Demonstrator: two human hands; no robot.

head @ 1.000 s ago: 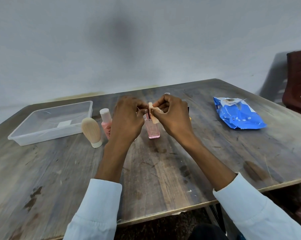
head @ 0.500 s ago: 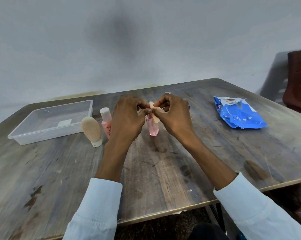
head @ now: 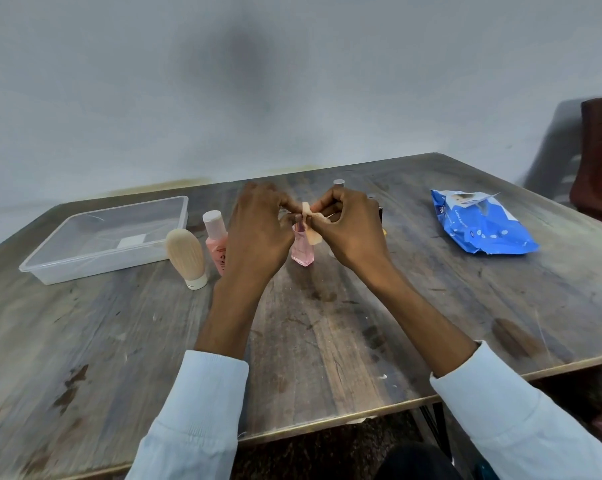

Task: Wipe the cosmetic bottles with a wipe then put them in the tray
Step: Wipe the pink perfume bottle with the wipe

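Nearest first: worn grey-brown wooden table point(head: 327, 341), scuffed and stained, is carrying every item.

- Left hand point(head: 258, 233) and right hand point(head: 351, 230): both are curling fingers and pinching a small beige strip point(head: 308, 223) between them, above mid-table. Looks like a bit of tape or wipe; can't tell which. Judged: two-hand pinch is keeping the strip taut, prob. to open or peel it before wiping.
- Small clear pink glass bottle point(head: 303, 251): standing upright on table just under the strip, between the wrists, touched by neither hand as far as visible. No wiping on it yet, by the look.
- Beige ribbed plastic tube point(head: 186, 256): standing cap-down, left of hands. No writing visible.
- Pink bottle w/ white cap point(head: 216, 240): upright just beside tube, partly behind left hand; label print too small to read.
- Silver-capped item point(head: 338, 183): peeking out behind right hand; rest hidden.
- Clear rectangular plastic tray point(head: 85, 268): far left, white sticker on floor, no bottles in it; judged waiting for wiped ones.
- Blue wipes pack point(head: 483, 226): far right, flap lifted, within right-hand reach; white lettering illegible.
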